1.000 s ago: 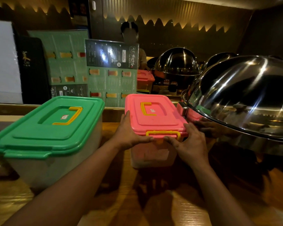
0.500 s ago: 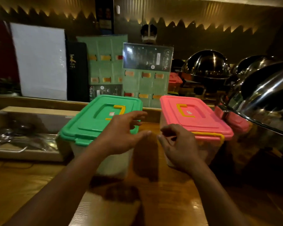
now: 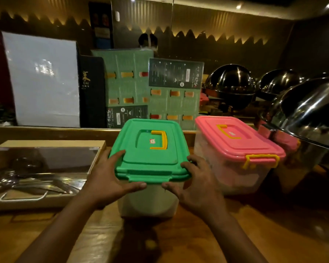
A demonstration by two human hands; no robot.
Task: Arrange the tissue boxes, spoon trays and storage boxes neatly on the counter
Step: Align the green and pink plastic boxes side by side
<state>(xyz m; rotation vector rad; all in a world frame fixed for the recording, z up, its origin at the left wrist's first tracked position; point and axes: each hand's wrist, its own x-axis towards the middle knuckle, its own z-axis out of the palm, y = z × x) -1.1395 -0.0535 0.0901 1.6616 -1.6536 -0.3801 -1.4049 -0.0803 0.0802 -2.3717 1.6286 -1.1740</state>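
A storage box with a green lid [image 3: 150,149] and a yellow handle stands in the middle of the wooden counter [image 3: 235,234]. My left hand [image 3: 106,179] grips its front left corner, thumb under the lid's rim. My right hand [image 3: 194,183] grips the front right corner the same way. A storage box with a pink lid [image 3: 234,141] and yellow latch stands just to the right, a small gap between the two. A wooden spoon tray [image 3: 46,145] with a clear cover and metal ladles inside lies at the left.
A large steel chafing dome [image 3: 311,114] crowds the right side, close to the pink box, with more domes [image 3: 232,82] behind. Menu boards [image 3: 160,88] and a white panel [image 3: 42,78] stand along the raised back ledge. A person stands behind the boards.
Both hands let go of the pink-lidded box, moved left and took hold of the green-lidded box's front corners. The view has swung left, bringing the spoon tray into sight.
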